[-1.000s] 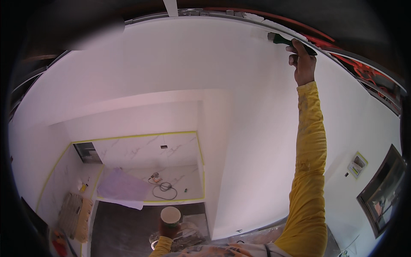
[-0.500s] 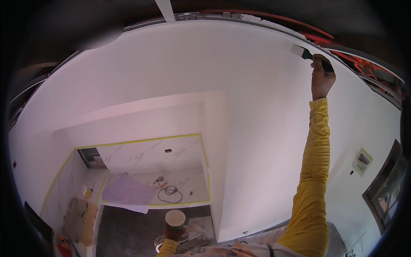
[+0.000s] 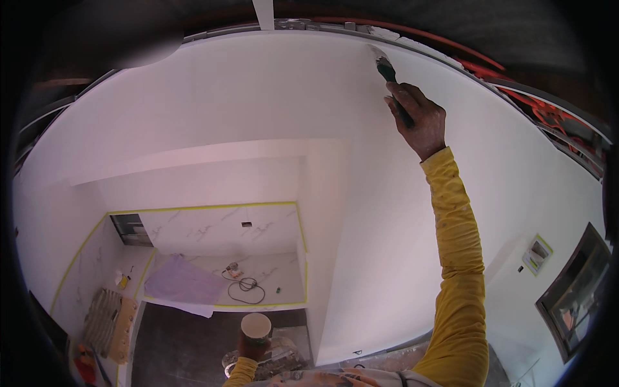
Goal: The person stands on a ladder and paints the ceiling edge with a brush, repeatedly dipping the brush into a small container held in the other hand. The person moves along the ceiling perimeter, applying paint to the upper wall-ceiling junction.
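Note:
My right hand (image 3: 422,119) is raised high, closed around the dark green handle of a paintbrush (image 3: 385,68). The brush's pale bristles meet the white wall (image 3: 271,90) just below its top edge. Low in the picture, my left hand (image 3: 255,348) grips a round container (image 3: 256,326) from below and behind. White shows across the container's top; I cannot tell whether that is paint or a lid. Both arms wear yellow sleeves.
Below left, a marble-patterned counter (image 3: 271,264) edged with yellow-green tape holds a purple cloth (image 3: 184,284) and a coiled cable (image 3: 248,291). Dark roof space with red tubing (image 3: 548,113) lies above the wall. A dark-framed window (image 3: 577,293) is at the right.
My right hand has swept the paintbrush left along the top of the wall, and the brush now points more upward. The left hand still holds the container.

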The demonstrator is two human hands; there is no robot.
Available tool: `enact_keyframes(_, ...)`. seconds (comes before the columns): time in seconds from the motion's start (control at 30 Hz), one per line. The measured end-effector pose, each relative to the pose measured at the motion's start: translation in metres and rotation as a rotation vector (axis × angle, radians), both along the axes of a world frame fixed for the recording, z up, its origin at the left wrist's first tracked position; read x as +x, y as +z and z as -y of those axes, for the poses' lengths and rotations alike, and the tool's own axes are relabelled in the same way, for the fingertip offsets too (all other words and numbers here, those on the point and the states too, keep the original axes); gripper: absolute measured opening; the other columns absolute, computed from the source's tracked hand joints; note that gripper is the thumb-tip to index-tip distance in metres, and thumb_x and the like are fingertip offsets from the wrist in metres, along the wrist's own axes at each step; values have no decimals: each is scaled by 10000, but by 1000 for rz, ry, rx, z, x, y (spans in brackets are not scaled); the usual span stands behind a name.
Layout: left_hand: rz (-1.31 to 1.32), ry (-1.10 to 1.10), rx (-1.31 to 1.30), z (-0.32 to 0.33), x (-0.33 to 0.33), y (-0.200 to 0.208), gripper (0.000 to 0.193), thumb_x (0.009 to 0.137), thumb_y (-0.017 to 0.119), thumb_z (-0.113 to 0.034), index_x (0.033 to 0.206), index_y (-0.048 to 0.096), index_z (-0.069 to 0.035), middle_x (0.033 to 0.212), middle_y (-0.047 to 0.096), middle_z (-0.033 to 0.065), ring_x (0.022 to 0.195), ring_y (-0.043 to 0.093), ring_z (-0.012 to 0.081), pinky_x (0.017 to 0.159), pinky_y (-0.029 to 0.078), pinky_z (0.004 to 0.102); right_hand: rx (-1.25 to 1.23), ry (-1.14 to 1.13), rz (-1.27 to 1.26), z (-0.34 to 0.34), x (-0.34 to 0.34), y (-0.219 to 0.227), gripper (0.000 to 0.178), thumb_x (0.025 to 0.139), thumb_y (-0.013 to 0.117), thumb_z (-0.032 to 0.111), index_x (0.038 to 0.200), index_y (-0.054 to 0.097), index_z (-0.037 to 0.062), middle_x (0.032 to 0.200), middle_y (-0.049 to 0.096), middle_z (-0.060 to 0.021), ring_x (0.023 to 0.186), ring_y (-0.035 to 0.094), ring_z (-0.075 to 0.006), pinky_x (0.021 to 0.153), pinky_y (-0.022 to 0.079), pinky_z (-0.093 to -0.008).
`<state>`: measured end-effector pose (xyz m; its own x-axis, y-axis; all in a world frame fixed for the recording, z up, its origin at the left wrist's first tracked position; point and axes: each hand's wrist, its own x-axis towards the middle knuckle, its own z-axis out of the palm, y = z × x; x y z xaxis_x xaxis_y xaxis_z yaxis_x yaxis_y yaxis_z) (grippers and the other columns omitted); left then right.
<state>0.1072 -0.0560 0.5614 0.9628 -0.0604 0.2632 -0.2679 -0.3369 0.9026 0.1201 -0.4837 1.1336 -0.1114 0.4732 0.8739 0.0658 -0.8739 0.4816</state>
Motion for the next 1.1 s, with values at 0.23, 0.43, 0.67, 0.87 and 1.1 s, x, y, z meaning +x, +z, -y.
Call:
enact_keyframes(0.23, 33, 55, 5, -4, 6, -17, 818, 590, 891, -217, 1263, 448, -78, 1128, 658, 119, 1031, 672, 265, 885, 558, 390, 103, -105, -97, 2, 0, -5, 279, 882, 748, 169, 1155, 699, 153, 1061, 727, -45, 758, 732, -221, 633, 604, -315)
enact_keyframes(0.43, 21, 58, 24, -4, 10, -23, 806, 605, 875, -213, 1274, 448, -73, 1130, 659, 126, 1037, 675, 274, 888, 558, 392, 156, -30, -59, 5, -4, 0, 259, 892, 729, 199, 1147, 700, 160, 1018, 722, -30, 726, 717, -224, 613, 585, -316)
enact_keyframes(0.67, 27, 74, 45, -3, 9, -21, 775, 618, 863, -222, 1263, 460, -74, 1128, 667, 127, 1049, 679, 269, 894, 558, 397, 222, -62, -12, 51, -15, -4, 243, 899, 725, 216, 1135, 705, 162, 1013, 727, -19, 762, 718, -226, 648, 588, -335)
enact_keyframes(0.87, 62, 54, 34, -2, 12, -27, 746, 615, 864, -236, 1230, 473, -79, 1101, 680, 118, 1010, 692, 273, 871, 567, 395, 433, -330, 7, 83, -41, -4, 238, 911, 714, 249, 1141, 707, 186, 1019, 733, -16, 776, 724, -234, 658, 591, -347)
enact_keyframes(1.1, 40, 68, 38, -3, 13, -30, 757, 620, 870, -255, 1236, 464, -83, 1128, 674, 122, 1042, 684, 271, 891, 560, 400, 853, 1208, -248, 18, -15, 10, 162, 883, 732, 173, 982, 720, 45, 811, 707, -79, 593, 594, -104, 458, 393, -236)
